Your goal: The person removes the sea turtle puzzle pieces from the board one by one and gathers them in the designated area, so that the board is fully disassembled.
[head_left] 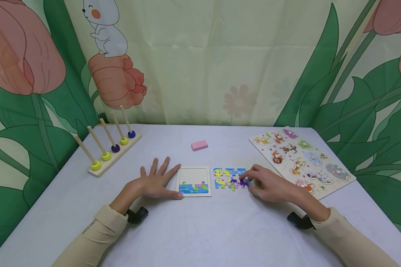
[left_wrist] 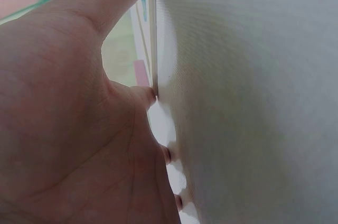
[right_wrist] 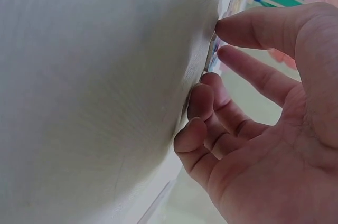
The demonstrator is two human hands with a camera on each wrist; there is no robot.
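My left hand [head_left: 155, 182] lies spread on the table beside a small framed puzzle board [head_left: 192, 168]. Its thumb touches the board's lower left corner and its index finger the upper left one. The board's lower part holds assembled blue, green and purple pieces; its upper part is bare. Just right of it, loose jigsaw pieces [head_left: 219, 183] in yellow, blue and purple lie in rows. At their right end, my right hand [head_left: 270, 184] touches a purple puzzle piece [head_left: 244, 183] with its index fingertip. In the right wrist view, thumb and index stand apart, the other fingers [right_wrist: 191, 135] bent.
A pink block [head_left: 199, 145] lies behind the board. A wooden peg stand [head_left: 117, 157] with yellow and dark blue beads is at the back left. On the right lies an animal puzzle board [head_left: 304, 148], close to my right forearm. A printed curtain [head_left: 200, 74] hangs behind.
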